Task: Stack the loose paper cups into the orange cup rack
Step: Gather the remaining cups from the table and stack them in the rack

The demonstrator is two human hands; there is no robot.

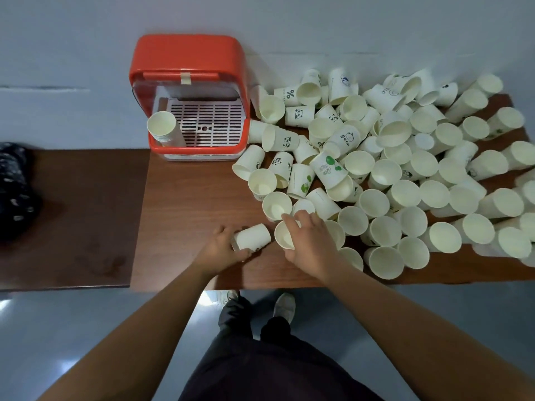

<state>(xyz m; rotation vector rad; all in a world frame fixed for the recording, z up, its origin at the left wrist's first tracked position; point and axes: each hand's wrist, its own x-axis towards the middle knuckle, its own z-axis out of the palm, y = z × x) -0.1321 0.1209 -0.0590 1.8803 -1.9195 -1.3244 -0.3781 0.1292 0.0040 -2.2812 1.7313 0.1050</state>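
Looking down from the head camera, a brown counter (188, 198) carries an orange cup rack (189, 60) against the wall. A short stack of cups (163, 128) stands inside the rack's left corner. Right of the rack sprawls a big heap of loose paper cups (405, 175). Nearer than the rack, the left hand (223, 247) curls around a sideways cup (252, 237), and the right hand (308, 240) pinches the rim of an upright cup (285, 235).

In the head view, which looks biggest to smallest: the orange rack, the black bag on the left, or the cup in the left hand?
1. Orange rack
2. Black bag, though the frame cuts it off, so unsure
3. Cup in the left hand, clearly smallest
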